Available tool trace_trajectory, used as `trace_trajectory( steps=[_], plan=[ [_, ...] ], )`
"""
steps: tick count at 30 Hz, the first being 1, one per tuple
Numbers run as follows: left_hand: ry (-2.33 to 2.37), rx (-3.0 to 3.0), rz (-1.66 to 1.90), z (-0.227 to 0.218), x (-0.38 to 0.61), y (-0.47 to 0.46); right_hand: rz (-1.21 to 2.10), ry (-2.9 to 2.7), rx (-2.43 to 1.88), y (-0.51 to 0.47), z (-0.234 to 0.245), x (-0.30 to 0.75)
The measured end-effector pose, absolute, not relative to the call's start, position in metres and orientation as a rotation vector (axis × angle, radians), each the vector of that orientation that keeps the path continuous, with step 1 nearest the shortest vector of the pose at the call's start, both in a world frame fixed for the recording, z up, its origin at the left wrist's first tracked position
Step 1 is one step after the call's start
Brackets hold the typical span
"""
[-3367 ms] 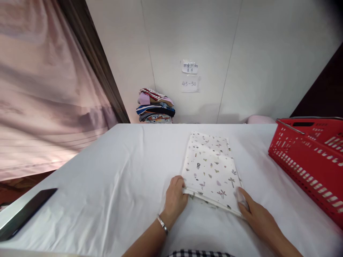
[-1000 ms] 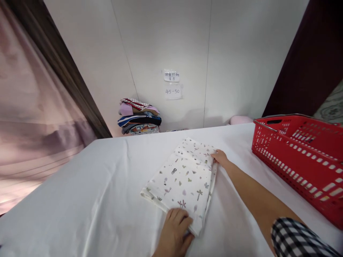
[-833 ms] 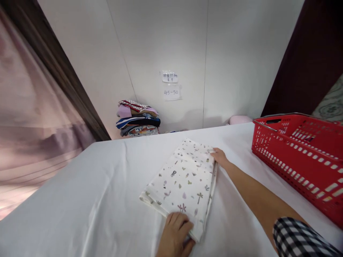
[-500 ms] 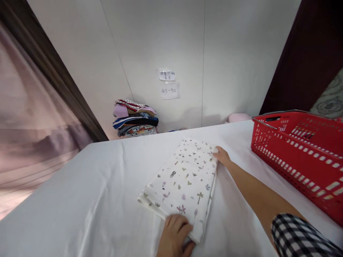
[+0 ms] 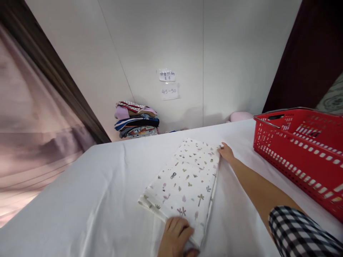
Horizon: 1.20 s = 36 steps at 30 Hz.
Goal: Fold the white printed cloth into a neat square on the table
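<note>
A folded patterned cloth (image 5: pixel 184 182) lies flat on the white counter (image 5: pixel 93 200) at centre frame. Its long axis runs from the bottom edge away toward the wall, leaning right. A pink curtain (image 5: pixel 32 142) hangs at the left, and a stack of folded clothes (image 5: pixel 136 119) sits by the wall at upper centre. A red basket (image 5: pixel 302 150) stands at the right, apart from the cloth. The left hand (image 5: pixel 175 239) curls closed over the near corner. The right hand (image 5: pixel 227 152), arm outstretched, touches the far right corner; whether it pinches is unclear.
</note>
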<state>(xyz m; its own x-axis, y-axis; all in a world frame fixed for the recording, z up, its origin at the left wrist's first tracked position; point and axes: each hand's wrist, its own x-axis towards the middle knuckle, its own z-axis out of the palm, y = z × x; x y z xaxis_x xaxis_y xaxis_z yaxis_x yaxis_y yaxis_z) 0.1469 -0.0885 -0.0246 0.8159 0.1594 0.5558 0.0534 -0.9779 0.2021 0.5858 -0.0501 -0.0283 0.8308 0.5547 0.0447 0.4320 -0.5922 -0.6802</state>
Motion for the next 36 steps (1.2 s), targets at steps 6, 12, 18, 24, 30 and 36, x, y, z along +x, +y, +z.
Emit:
trace_trajectory(
  steps=[6,12,18,24,30,36],
  plan=[
    [0.078,2.936,0.811,-0.032,0.156,-0.093,0.278,-0.769,-2.374,-0.042,-0.023,0.588],
    [0.261,2.930,0.759,-0.037,0.154,-0.102,0.350,-0.845,-2.423,-0.044,-0.015,0.588],
    [0.580,3.107,0.776,0.004,0.058,-0.038,0.529,-0.978,-2.417,-0.103,-0.011,0.554],
    [0.971,3.149,0.591,0.021,0.000,-0.001,0.339,-1.174,-2.383,-0.184,-0.018,0.498],
    [1.009,2.924,0.860,0.026,0.052,-0.038,-0.071,-1.707,-2.003,-0.197,-0.003,0.456],
    [0.765,2.889,0.665,0.014,0.111,-0.057,0.052,-2.129,-1.627,-0.161,-0.001,0.407]
  ],
)
